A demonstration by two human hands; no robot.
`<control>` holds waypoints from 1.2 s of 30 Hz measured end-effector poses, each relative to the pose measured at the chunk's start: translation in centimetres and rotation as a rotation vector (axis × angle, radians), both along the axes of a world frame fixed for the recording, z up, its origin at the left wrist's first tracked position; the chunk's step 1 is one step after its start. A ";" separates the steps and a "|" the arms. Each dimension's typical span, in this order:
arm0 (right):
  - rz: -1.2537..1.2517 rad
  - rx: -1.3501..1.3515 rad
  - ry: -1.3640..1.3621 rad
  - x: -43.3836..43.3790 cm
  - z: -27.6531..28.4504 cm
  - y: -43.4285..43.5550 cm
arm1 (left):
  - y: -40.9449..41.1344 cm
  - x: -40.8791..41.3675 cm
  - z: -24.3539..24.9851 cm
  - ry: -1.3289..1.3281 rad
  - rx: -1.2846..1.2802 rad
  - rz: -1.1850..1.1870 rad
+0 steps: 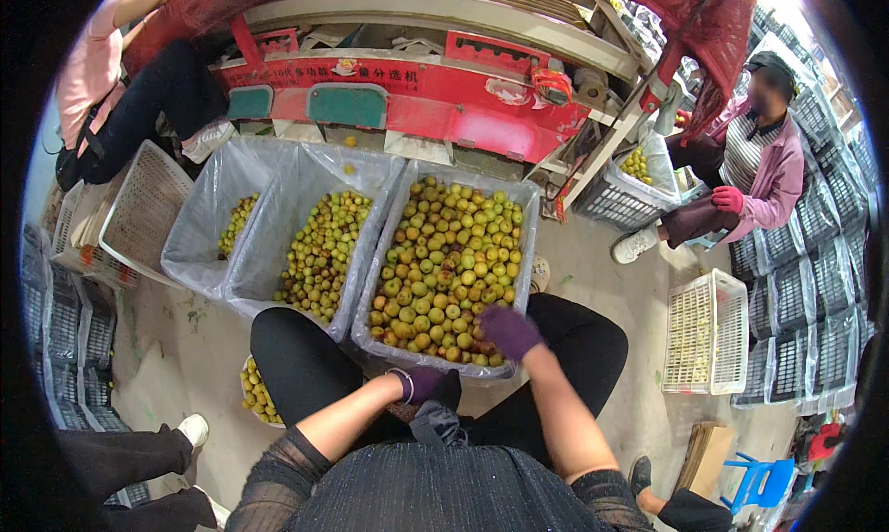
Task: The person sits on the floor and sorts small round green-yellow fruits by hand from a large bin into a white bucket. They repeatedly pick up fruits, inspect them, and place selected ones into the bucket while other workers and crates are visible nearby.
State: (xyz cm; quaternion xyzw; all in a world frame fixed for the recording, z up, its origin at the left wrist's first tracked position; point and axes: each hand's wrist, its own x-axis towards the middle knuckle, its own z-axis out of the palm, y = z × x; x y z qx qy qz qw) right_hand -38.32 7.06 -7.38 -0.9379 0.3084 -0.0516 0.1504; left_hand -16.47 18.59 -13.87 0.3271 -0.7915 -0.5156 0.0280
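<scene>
Before me stands a plastic-lined crate [531, 216] heaped with round yellow-green fruit [444, 268], many with brown patches. My right hand [510, 332], in a purple glove, is over the near right corner of this crate, at the fruit; it is blurred and its fingertips are hidden. Low between my knees is my left hand [420, 385], also purple-gloved, just outside the crate's near edge. Dark cloth partly covers its fingers, so I cannot see whether it holds anything. A second lined crate [257, 275] of smaller fruit adjoins on the left.
Beyond the crates runs a red sorting machine [479, 80] with green flaps [347, 106]. A third lined crate [201, 216] and a white crate [142, 205] stand left. A bowl of fruit [260, 393] sits by my left knee. A seated person [757, 150] and stacked crates [792, 303] are right.
</scene>
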 end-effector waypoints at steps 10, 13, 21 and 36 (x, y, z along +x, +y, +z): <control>-0.817 -0.137 0.060 1.0 -4.6 -20.2 | -8.0 -1.5 6.1 -0.142 -0.119 -0.359; -0.711 -0.089 0.261 0.8 -6.5 -22.5 | -8.0 -2.1 8.1 -0.215 -0.048 -0.356; -0.597 -0.179 -0.047 -3.8 -1.9 -23.8 | -7.0 -2.1 7.6 -0.246 0.127 -0.065; -0.559 -0.075 0.511 2.1 -4.5 -23.2 | -5.7 -2.3 7.7 -0.357 0.058 -0.229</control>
